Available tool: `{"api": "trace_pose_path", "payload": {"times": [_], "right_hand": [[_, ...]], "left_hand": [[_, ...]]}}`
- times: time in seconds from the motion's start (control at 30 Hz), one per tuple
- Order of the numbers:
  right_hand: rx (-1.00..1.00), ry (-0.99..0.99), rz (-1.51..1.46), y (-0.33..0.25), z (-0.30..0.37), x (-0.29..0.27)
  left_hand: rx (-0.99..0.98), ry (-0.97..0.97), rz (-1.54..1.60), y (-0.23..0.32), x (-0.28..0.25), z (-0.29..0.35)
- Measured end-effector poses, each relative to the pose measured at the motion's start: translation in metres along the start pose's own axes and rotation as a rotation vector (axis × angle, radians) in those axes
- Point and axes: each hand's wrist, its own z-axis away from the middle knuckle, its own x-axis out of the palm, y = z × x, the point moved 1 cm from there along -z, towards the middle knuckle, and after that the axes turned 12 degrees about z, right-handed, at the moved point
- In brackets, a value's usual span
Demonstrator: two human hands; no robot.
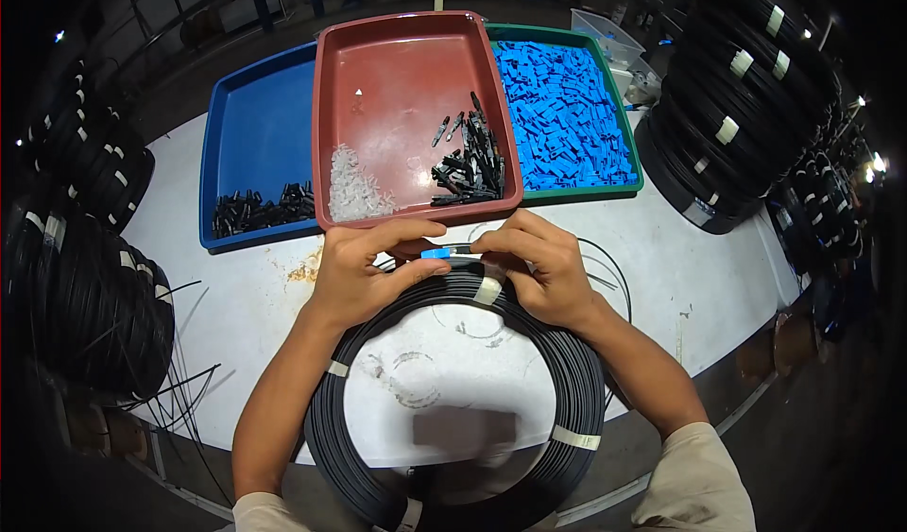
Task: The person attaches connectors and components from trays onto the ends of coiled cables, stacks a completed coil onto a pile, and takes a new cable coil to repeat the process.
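My left hand [373, 263] pinches a small blue connector housing [436, 254] between thumb and fingers. Close beside it, my right hand [543, 263] has its fingers closed round the end of a thin black cable [461, 248], which points toward the blue piece. Whether the two parts touch or are joined is too small to tell. Both hands are above the far side of a large coil of black cable [576, 371], bound with pale tape and overhanging the near table edge. My right fingertips are partly hidden behind the hand.
Beyond the hands stand a blue tray [260, 135] with black pieces, a red tray [406, 69] with clear and black pieces, and a green tray [635, 159] full of blue housings. Stacked cable coils [746, 97] rise at right, more coils [94, 305] at left. White table [680, 296] beneath.
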Motion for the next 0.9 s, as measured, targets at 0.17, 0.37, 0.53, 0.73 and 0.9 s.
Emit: {"api": "trace_pose_path", "payload": {"times": [0.17, 0.37, 0.53, 0.73, 0.9], "right_hand": [[-0.024, -0.013, 0.015, 0.0014, 0.0005, -0.0001], [-0.050, -0.057, 0.046, 0.0003, -0.0005, -0.0010], [0.018, 0.068, 0.108, 0.0033, 0.0011, 0.0021], [-0.005, 0.007, 0.066, 0.0026, 0.0014, 0.0008], [-0.022, -0.003, 0.003, -0.0031, -0.0028, 0.0018]], "left_hand": [[0.010, -0.026, -0.007, 0.0006, 0.0014, -0.0005], [0.083, -0.044, -0.087, 0.0002, 0.0013, 0.0003], [0.098, -0.044, -0.093, 0.0013, 0.0026, 0.0012], [0.179, -0.106, -0.209, 0.0050, 0.0020, -0.0009], [0.250, -0.093, -0.216, 0.0025, 0.0021, -0.0016]]}}
